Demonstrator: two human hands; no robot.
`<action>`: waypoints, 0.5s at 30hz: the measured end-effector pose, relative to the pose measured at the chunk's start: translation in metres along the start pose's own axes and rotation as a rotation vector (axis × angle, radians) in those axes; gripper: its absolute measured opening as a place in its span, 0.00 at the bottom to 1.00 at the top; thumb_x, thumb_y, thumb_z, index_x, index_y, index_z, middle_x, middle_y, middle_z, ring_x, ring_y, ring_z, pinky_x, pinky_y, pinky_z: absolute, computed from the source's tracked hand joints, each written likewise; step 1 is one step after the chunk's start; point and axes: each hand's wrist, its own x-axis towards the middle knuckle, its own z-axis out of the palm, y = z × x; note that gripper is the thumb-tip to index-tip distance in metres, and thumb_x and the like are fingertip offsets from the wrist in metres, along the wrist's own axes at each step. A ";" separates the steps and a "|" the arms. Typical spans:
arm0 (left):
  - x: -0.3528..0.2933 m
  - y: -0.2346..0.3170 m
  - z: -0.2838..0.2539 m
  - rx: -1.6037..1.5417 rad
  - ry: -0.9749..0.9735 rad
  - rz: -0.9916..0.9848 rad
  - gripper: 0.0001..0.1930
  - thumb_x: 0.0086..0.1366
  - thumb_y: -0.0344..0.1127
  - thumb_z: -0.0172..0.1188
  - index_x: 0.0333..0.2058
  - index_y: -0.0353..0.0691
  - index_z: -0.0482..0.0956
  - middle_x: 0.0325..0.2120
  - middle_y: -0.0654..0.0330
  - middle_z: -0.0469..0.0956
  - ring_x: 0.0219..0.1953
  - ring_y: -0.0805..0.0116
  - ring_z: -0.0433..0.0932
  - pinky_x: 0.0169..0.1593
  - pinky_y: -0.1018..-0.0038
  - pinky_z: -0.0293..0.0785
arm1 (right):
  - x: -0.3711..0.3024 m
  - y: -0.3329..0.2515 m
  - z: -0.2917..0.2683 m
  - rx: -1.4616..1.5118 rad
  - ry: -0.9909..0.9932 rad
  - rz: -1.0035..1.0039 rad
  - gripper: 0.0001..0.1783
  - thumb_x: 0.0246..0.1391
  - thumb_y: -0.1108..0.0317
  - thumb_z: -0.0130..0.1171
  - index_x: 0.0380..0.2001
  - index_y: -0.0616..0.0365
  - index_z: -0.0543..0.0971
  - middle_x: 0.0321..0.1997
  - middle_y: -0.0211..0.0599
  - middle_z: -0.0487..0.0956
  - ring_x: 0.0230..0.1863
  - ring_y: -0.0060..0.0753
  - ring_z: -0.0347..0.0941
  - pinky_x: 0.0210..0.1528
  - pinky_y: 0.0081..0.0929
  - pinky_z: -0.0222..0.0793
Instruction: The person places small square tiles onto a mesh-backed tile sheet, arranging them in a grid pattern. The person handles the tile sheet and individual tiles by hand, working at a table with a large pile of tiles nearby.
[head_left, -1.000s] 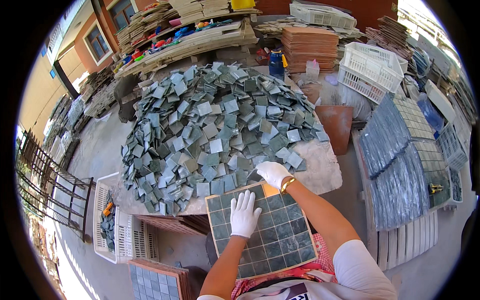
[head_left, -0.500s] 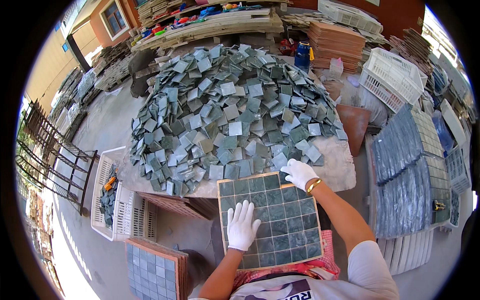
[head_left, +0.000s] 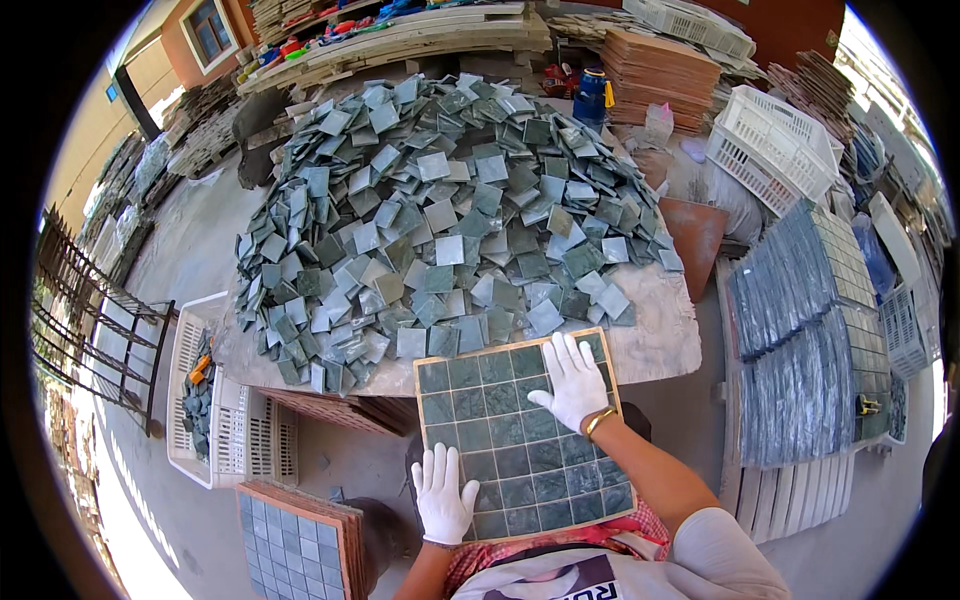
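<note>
A wood-edged board of square dark green tiles (head_left: 500, 425) rests against my lap, its far edge at the table. Pale lines separate the tiles in a grid. My right hand (head_left: 572, 382), in a white glove with a gold bracelet at the wrist, lies flat over the upper right tiles, fingers stretched out. At the lower left edge is my left hand (head_left: 443, 497), also gloved, its fingers spread and the thumb over the tiles. Neither hand holds a loose piece. Beyond the board a large heap of loose green stone tiles (head_left: 450, 215) covers much of the table (head_left: 655, 335).
To the left stand a white plastic crate (head_left: 270, 440) with tile pieces and a stack of tiled boards (head_left: 300, 545). Wrapped tile stacks (head_left: 785, 340) and white crates (head_left: 775, 150) are on the right. A blue bottle (head_left: 591, 97) stands behind the heap.
My right hand has moved from the notch in the top row to lie flat on the tiles. My left hand has slid down to the board's left edge. The view has shifted slightly.
</note>
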 end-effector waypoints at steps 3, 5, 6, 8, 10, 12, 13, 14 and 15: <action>-0.002 0.002 0.002 -0.033 -0.029 0.000 0.31 0.58 0.41 0.57 0.58 0.32 0.65 0.61 0.43 0.61 0.64 0.43 0.56 0.66 0.51 0.47 | -0.001 -0.068 0.010 0.121 -0.031 -0.218 0.46 0.50 0.39 0.54 0.61 0.66 0.62 0.67 0.53 0.59 0.69 0.50 0.50 0.70 0.46 0.42; 0.003 -0.002 0.006 -0.041 0.010 0.010 0.31 0.57 0.40 0.57 0.57 0.32 0.65 0.60 0.43 0.61 0.64 0.42 0.57 0.66 0.50 0.48 | -0.002 -0.107 0.020 0.180 -0.040 -0.366 0.42 0.53 0.40 0.50 0.60 0.64 0.64 0.66 0.49 0.61 0.68 0.46 0.53 0.70 0.44 0.43; 0.000 -0.005 0.008 -0.056 0.028 0.010 0.31 0.56 0.39 0.58 0.57 0.32 0.66 0.60 0.43 0.62 0.63 0.43 0.57 0.66 0.50 0.48 | -0.004 -0.120 0.026 0.203 -0.045 -0.444 0.39 0.55 0.42 0.49 0.60 0.62 0.65 0.66 0.47 0.62 0.68 0.44 0.54 0.70 0.43 0.44; -0.006 -0.014 0.011 -0.033 0.011 0.019 0.30 0.56 0.38 0.58 0.57 0.32 0.66 0.60 0.43 0.62 0.63 0.42 0.58 0.65 0.50 0.49 | -0.005 -0.118 0.031 0.239 -0.071 -0.505 0.36 0.56 0.45 0.49 0.60 0.61 0.66 0.65 0.45 0.63 0.67 0.42 0.55 0.70 0.42 0.44; -0.010 -0.013 0.007 -0.049 0.006 0.012 0.30 0.56 0.38 0.58 0.57 0.33 0.66 0.60 0.43 0.62 0.63 0.42 0.59 0.65 0.50 0.49 | 0.003 -0.086 0.026 0.210 -0.018 -0.423 0.36 0.56 0.45 0.49 0.60 0.61 0.65 0.65 0.45 0.63 0.67 0.43 0.55 0.69 0.42 0.44; -0.017 -0.016 0.006 -0.055 0.009 0.002 0.30 0.57 0.38 0.57 0.58 0.33 0.66 0.60 0.43 0.62 0.62 0.41 0.59 0.65 0.49 0.50 | 0.017 -0.026 0.018 0.119 0.058 -0.189 0.38 0.56 0.45 0.50 0.61 0.61 0.63 0.66 0.47 0.62 0.68 0.45 0.54 0.69 0.42 0.44; -0.020 -0.015 0.006 -0.065 0.000 -0.017 0.29 0.58 0.38 0.56 0.58 0.33 0.65 0.61 0.43 0.61 0.63 0.41 0.58 0.65 0.50 0.49 | 0.018 0.006 0.013 0.066 0.073 -0.053 0.38 0.56 0.45 0.50 0.61 0.62 0.62 0.67 0.48 0.61 0.68 0.46 0.53 0.69 0.42 0.44; -0.021 -0.014 0.006 -0.079 -0.009 -0.029 0.29 0.59 0.38 0.54 0.58 0.33 0.65 0.61 0.43 0.60 0.64 0.41 0.57 0.66 0.50 0.49 | 0.009 0.031 0.012 0.026 0.061 -0.028 0.39 0.55 0.44 0.50 0.62 0.62 0.61 0.67 0.50 0.59 0.69 0.47 0.52 0.69 0.43 0.43; -0.020 -0.013 0.005 -0.094 -0.018 -0.035 0.29 0.60 0.38 0.53 0.59 0.32 0.64 0.62 0.42 0.59 0.64 0.41 0.56 0.66 0.50 0.48 | 0.002 0.051 0.008 -0.016 0.052 0.001 0.41 0.55 0.44 0.51 0.62 0.63 0.60 0.68 0.51 0.58 0.70 0.49 0.50 0.69 0.44 0.42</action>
